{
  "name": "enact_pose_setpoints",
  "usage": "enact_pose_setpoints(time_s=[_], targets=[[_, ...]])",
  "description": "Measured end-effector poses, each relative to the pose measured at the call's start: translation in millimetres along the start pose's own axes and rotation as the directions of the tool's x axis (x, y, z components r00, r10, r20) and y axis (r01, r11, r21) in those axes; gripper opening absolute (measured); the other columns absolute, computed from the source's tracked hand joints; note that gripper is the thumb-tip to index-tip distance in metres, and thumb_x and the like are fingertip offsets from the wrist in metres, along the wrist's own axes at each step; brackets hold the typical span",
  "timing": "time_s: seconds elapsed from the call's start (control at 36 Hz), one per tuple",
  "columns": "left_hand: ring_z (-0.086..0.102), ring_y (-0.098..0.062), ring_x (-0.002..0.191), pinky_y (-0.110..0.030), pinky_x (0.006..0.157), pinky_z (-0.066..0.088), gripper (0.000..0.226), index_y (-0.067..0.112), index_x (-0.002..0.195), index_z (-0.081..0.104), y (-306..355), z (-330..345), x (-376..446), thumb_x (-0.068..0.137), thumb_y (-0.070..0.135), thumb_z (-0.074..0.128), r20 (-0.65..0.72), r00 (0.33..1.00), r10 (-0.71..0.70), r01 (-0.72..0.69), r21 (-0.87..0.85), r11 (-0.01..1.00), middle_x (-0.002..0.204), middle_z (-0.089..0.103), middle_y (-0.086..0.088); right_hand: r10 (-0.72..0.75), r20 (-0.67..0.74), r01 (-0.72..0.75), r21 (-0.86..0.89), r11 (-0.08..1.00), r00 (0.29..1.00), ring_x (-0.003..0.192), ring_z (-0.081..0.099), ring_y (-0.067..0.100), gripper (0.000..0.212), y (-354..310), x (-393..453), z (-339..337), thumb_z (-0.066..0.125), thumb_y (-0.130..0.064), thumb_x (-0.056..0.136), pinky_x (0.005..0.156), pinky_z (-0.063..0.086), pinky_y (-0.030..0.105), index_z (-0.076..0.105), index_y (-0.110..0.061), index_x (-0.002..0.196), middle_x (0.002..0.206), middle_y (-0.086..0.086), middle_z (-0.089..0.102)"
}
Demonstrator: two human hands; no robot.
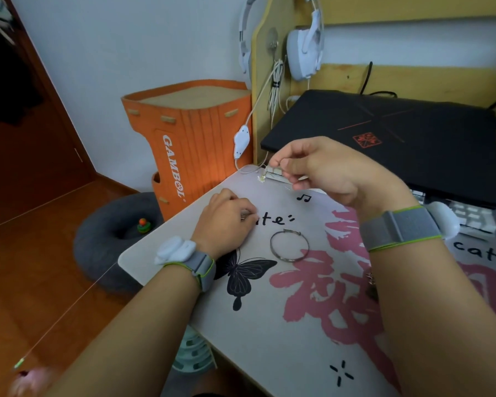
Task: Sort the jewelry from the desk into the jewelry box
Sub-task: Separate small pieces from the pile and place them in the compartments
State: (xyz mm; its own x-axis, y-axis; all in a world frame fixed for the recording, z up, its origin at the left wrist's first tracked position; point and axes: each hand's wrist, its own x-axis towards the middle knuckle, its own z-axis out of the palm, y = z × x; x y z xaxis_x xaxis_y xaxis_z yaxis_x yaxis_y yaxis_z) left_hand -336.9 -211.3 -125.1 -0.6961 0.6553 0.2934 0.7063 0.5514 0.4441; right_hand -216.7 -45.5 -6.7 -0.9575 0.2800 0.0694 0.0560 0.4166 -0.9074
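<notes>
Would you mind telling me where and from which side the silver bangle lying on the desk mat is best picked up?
Probably from above, pinching the thin wire at the bangle's near rim. It lies flat on the desk mat as an open ring, apart from both hands, so one finger can go inside the loop and the thumb outside.
</notes>
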Motion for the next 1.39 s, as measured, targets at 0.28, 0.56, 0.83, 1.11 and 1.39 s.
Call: enact_pose_setpoints(time_s=[0.28,0.56,0.83,1.11,1.39], targets=[[0.055,-0.028,0.098,-0.043,0.090,0.045,0.012,0.025,0.088,0.075,0,-1,-2,0.094,0.020,0.065,-0.044,0.999,0.018,-0.019,-0.021,1.000,0.088,0.058,0.004,0.032,-0.003,-0.032,-0.008,0.999,0.999,0.073,0.053,0.016,0.017,0,-1,2,0.056,-0.010,0.098,0.071,0.052,0.028,0.069,-0.012,0.087,0.068,-0.001,0.061],[0.065,-0.022,0.090,-0.033,0.082,0.049,0.012,0.020,0.094,0.077,-1,0,-5,0.091,0.013,0.068,-0.171,0.985,0.020,-0.031,-0.059,0.998,0.091,0.074,0.003,0.031,-0.006,-0.031,-0.039,0.999,1.000,0.077,0.057,0.016,0.016,-1,-8,-3,0.056,-0.011,0.098,0.076,0.053,0.031,0.070,-0.012,0.089,0.080,0.004,0.068],[0.077,-0.026,0.078,-0.034,0.074,0.063,0.012,0.012,0.093,0.074,62,-39,-19,0.093,0.000,0.070,-0.151,0.969,-0.193,-0.005,-0.797,0.603,0.085,0.074,-0.009,0.020,-0.184,-0.026,-0.029,0.999,0.983,0.084,0.063,0.014,0.021,-21,-54,-20,0.063,-0.013,0.093,0.083,0.057,0.030,0.071,0.006,0.098,0.093,0.012,0.072],[0.077,-0.030,0.083,-0.034,0.067,0.062,0.006,0.003,0.102,0.067,233,-68,-29,0.096,0.001,0.065,0.203,0.955,0.217,0.140,-0.951,0.274,0.089,0.075,-0.016,0.025,-0.289,0.027,0.174,0.984,0.957,0.089,0.076,0.022,0.017,-43,-180,-108,0.058,-0.018,0.102,0.088,0.061,0.037,0.063,-0.012,0.087,0.099,0.013,0.078],[0.077,-0.033,0.091,-0.042,0.071,0.065,0.010,-0.001,0.107,0.065,364,-8,-37,0.097,0.000,0.064,0.355,0.834,0.422,0.172,-0.894,0.413,0.088,0.071,-0.015,0.232,-0.405,-0.223,0.071,0.972,0.884,0.096,0.075,0.036,0.015,4,-310,-217,0.059,-0.015,0.102,0.089,0.060,0.046,0.064,-0.003,0.094,0.099,0.019,0.076]])
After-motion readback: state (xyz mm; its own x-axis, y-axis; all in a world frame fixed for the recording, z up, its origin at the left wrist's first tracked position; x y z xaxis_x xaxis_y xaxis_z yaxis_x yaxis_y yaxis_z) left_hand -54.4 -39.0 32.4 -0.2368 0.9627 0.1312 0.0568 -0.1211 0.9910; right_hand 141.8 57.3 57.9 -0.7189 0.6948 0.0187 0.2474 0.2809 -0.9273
